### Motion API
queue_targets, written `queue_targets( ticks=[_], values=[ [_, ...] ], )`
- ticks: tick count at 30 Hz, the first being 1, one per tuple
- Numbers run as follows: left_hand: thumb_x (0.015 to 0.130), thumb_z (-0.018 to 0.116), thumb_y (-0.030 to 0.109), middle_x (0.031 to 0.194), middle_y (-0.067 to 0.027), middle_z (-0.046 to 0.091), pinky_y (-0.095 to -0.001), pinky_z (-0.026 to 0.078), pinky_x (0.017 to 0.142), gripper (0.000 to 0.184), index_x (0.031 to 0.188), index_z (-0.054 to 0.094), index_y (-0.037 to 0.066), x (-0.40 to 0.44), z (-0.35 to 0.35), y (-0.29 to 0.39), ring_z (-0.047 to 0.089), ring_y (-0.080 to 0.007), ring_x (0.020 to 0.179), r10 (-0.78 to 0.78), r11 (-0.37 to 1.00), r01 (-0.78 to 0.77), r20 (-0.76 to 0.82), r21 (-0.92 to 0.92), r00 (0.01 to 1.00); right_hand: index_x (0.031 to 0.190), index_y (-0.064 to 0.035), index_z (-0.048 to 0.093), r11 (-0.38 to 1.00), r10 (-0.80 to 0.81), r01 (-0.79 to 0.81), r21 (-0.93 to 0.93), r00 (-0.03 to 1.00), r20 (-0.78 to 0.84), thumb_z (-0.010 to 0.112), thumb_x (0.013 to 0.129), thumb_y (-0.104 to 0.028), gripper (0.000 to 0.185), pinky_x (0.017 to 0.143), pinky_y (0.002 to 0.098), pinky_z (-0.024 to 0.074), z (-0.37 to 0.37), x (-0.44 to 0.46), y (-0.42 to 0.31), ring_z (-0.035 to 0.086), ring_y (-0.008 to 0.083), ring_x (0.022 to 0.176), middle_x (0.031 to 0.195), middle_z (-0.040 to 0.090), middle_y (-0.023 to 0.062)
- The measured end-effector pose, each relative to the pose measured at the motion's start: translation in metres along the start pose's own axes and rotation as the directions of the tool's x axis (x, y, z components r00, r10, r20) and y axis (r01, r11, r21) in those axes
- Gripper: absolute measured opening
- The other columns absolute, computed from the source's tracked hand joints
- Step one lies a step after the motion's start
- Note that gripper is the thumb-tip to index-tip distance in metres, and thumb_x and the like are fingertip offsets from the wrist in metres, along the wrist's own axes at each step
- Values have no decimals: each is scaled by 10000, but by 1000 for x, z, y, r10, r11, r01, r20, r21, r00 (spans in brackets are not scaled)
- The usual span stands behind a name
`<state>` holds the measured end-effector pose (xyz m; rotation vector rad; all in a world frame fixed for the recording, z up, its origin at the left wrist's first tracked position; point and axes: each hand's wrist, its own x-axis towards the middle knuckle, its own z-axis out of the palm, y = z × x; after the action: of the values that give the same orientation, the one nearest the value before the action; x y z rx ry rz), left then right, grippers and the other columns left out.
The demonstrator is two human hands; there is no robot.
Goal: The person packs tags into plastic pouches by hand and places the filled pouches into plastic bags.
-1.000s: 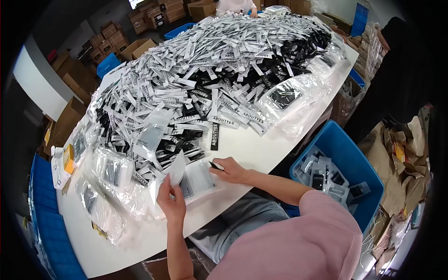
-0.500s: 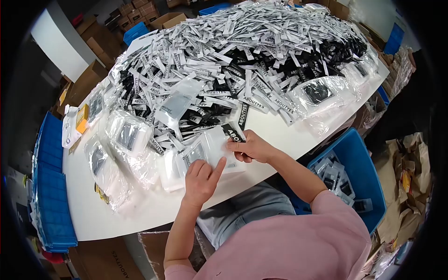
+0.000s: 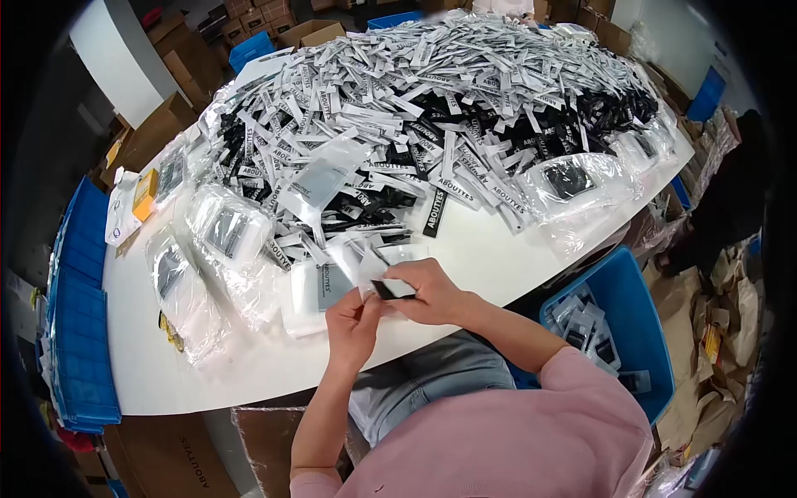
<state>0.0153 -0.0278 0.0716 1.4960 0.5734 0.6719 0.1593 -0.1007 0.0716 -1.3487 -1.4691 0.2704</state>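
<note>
Near the table's front edge, my left hand [image 3: 353, 325] pinches the edge of a clear printed bag [image 3: 359, 259]. Beside it, fingers closed, my right hand [image 3: 429, 292] holds a black and white packet [image 3: 393, 289] against that bag. A stack of frosted bags [image 3: 320, 290] with grey print lies flat under and left of the hands. Just beyond the hands a black ABOUTYES packet [image 3: 433, 212] rests on the white table [image 3: 473, 257]. The large heap of white and black packets [image 3: 374, 124] rises behind, with a loose frosted bag [image 3: 320, 183] on its near side.
Plastic-wrapped bag bundles [image 3: 228, 232] lie at the left, others [image 3: 573, 183] at the right. A blue bin [image 3: 647, 332] with filled bags stands below the right edge. Stacked blue crates [image 3: 79, 332] stand at the left; brown paper [image 3: 722, 357] lies far right. Someone in dark clothing is at the right.
A bag has been lifted off the stack between my hands. My left hand has closed on its edge, and my right hand has tilted the packet beside it. The view has shifted slightly.
</note>
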Motion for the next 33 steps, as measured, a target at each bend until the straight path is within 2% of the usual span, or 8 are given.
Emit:
queue_targets(
  ticks=[9, 12, 16, 18, 23, 26, 29, 33],
  values=[
    [562, 707, -18, 703, -46, 623, -223, 450, 569, 329, 887, 662, 2, 45, -25, -11, 544, -71, 621, 424, 784, -355, -21, 509, 906, 756, -96, 538, 895, -228, 270, -356, 961, 156, 663, 535, -87, 254, 441, 327, 429, 5, 6, -24, 557, 217, 559, 640, 507, 26],
    [593, 693, -36, 808, -11, 630, -199, 440, 616, 382, 968, 652, 27, 47, -24, -6, 549, -71, 699, 51, 990, -55, 34, 131, 998, 748, -90, 536, 924, -269, 254, -285, 963, -16, 649, 521, -65, 255, 439, 330, 426, 1, 10, -17, 545, 220, 549, 624, 487, 29],
    [651, 570, -98, 559, 50, 366, -219, 287, 438, 473, 1105, 597, 30, 41, -13, 28, 343, -38, 501, 260, 846, -218, -19, 486, 965, 773, -96, 562, 881, -310, 274, -387, 950, -32, 646, 502, -68, 285, 449, 332, 429, -16, 13, -3, 550, 234, 558, 633, 506, 37],
    [557, 461, -144, 522, -48, 374, -305, 269, 398, 572, 1062, 637, 59, 43, -15, 35, 341, -180, 414, 717, 327, -588, 212, 740, 664, 784, -74, 569, 940, -174, 117, -320, 973, -153, 658, 566, -84, 235, 479, 354, 441, -11, 15, 15, 556, 276, 578, 671, 544, 67],
    [574, 463, -174, 598, -76, 473, -314, 301, 422, 579, 1085, 629, 42, 67, -14, 37, 414, -185, 459, 785, 335, -530, 81, 779, 615, 1038, -67, 493, 978, 4, -35, -203, 988, -152, 643, 773, -280, 372, 557, 401, 450, 4, 14, 3, 582, 322, 666, 734, 582, 111],
    [621, 475, -168, 796, -119, 575, -255, 381, 490, 538, 1104, 612, 25, 59, 6, 36, 498, -173, 570, 589, 753, -424, -229, 503, 775, 1091, -39, 462, 965, 260, -259, -43, 965, 32, 512, 882, -340, 370, 567, 422, 441, 5, 10, -13, 562, 352, 649, 766, 583, 139],
    [695, 505, -89, 783, -131, 564, -347, 442, 562, 458, 1133, 583, 16, 55, -3, 10, 530, -281, 615, 798, 101, -660, 335, 744, 500, 1206, -23, 407, 940, 198, -127, 318, 959, -201, 433, 889, -227, 377, 605, 375, 455, 37, 12, 30, 576, 284, 631, 781, 584, 149],
    [725, 526, -55, 729, -120, 555, -344, 441, 543, 466, 1185, 546, 13, 53, -1, 3, 526, -294, 598, 725, 281, -578, 225, 766, 651, 1177, 13, 428, 841, 278, -225, 493, 960, -35, 407, 866, -189, 372, 690, 341, 461, 35, 21, 2, 563, 237, 759, 804, 563, 117]
  ],
)
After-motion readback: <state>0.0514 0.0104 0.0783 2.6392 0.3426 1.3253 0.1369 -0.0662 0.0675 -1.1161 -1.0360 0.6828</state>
